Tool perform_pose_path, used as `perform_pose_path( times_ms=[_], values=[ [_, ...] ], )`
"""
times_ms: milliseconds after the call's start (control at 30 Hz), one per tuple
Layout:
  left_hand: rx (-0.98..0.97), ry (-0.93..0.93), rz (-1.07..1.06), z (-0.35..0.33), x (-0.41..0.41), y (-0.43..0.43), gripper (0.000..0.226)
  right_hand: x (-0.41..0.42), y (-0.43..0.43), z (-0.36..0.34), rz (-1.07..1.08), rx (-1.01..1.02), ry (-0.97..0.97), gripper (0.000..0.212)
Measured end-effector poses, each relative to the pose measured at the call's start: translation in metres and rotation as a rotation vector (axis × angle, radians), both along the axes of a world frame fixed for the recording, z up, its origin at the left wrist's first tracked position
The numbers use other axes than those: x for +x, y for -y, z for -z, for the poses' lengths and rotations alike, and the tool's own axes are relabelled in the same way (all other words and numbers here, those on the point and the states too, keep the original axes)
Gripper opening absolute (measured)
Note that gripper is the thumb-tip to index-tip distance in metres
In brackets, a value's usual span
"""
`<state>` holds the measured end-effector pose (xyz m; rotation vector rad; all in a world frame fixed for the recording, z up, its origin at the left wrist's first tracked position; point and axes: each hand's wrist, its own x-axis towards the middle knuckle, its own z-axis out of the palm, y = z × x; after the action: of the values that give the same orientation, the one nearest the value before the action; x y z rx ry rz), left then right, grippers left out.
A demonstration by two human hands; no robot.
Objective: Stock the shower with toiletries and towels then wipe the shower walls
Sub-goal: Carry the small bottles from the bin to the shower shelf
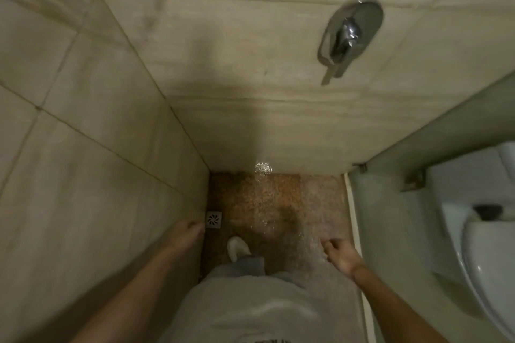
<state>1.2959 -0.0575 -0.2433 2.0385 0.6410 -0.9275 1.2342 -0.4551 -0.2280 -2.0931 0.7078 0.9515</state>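
Observation:
I stand inside a narrow shower stall and look down. Beige tiled walls rise ahead (250, 69) and on the left (83, 120). My left hand (187, 234) hangs low beside the left wall, fingers loosely apart, holding nothing. My right hand (342, 255) hangs over the wet floor near the glass partition, fingers curled inward, and nothing shows in it. No toiletries, towels or cloth are in view.
A chrome mixer handle (349, 36) sticks out of the front wall. The speckled brown floor (267, 203) is wet, with a square drain (213, 220) in the left corner. A frosted glass partition (390, 217) closes the right side, with a white toilet (485, 245) beyond. My white shoe (237, 248) is on the floor.

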Motion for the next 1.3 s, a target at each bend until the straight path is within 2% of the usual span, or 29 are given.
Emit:
perform_pose_path(
  times_ms=[100,267,333,433,533,700,800,900,967,1100,1200,1300],
  values=[
    [0.076,-0.031,0.138,0.01,-0.022,0.004,0.023,-0.046,0.019,0.025,0.117,-0.001,0.026,0.027],
    [0.186,-0.107,0.504,0.028,-0.054,0.016,0.018,-0.114,0.009,-0.01,0.419,0.058,0.017,0.038],
    [0.181,-0.098,0.529,0.029,-0.062,0.028,0.016,-0.146,0.008,-0.015,0.608,0.129,0.05,0.042],
    [0.193,-0.063,0.64,0.04,-0.066,0.043,0.011,-0.199,0.005,-0.024,0.784,0.179,0.085,0.036],
    [0.17,-0.009,0.731,0.058,-0.077,0.065,0.005,-0.259,0.008,-0.031,0.938,0.148,0.098,0.033],
    [0.165,0.031,1.152,0.106,-0.075,0.092,0.015,-0.367,0.013,-0.034,1.128,0.055,0.033,0.021],
    [0.196,0.027,1.328,0.117,-0.063,0.14,0.021,-0.43,0.006,-0.032,1.357,0.006,0.006,0.02],
    [0.205,-0.029,1.417,0.11,-0.066,0.205,0.025,-0.481,-0.02,-0.023,1.602,-0.016,-0.033,0.022],
    [0.206,-0.05,1.482,0.089,-0.084,0.257,0.028,-0.501,-0.046,-0.015,1.768,-0.03,-0.05,0.023],
    [0.074,-0.024,1.69,0.047,-0.149,0.354,0.014,-0.516,-0.115,0.01,2.0,0.011,-0.142,0.025],
    [0.0,-0.035,1.848,0.039,-0.189,0.409,0.01,-0.51,-0.174,0.031,2.135,0.081,-0.237,0.022],
    [-0.042,-0.026,2.008,0.037,-0.225,0.452,0.013,-0.481,-0.215,0.017,2.319,0.134,-0.251,0.018]
  ],
)
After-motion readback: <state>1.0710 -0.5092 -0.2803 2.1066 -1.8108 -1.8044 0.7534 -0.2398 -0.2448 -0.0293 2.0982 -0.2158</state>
